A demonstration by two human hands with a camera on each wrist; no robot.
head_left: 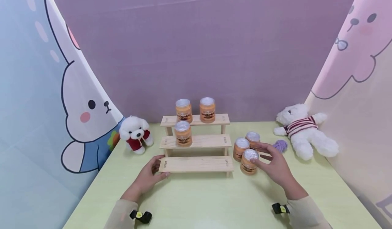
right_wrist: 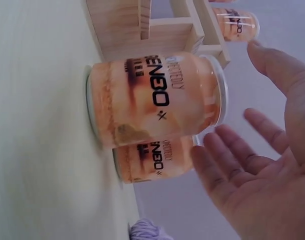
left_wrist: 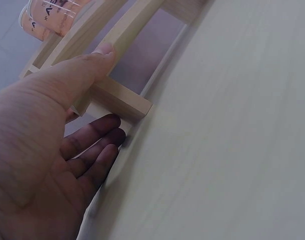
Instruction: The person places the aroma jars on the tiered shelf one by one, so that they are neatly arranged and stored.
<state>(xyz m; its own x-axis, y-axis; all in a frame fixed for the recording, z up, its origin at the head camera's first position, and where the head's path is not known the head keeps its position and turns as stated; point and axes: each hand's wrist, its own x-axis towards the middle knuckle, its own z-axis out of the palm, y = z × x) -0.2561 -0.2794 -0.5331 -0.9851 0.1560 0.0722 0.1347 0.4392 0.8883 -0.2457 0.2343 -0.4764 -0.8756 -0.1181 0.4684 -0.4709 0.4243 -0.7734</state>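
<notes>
In the right wrist view, the orange cylindrical silver-rimmed can reads "ENBO" and "PECTEDLY", the matching orange cylindrical can toward six o'clock "NBO" and "PECTEDLY".

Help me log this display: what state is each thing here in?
Wooden stand, upright on the table
Two top-step cans, upright, closed
Middle-step can, upright, closed
Three loose cans, upright, closed, grouped
Dog plush, upright
Bear plush, lying back
Purple yarn, wound up
Left hand, gripping the stand's left end
Right hand, fingers spread, holding nothing
</notes>
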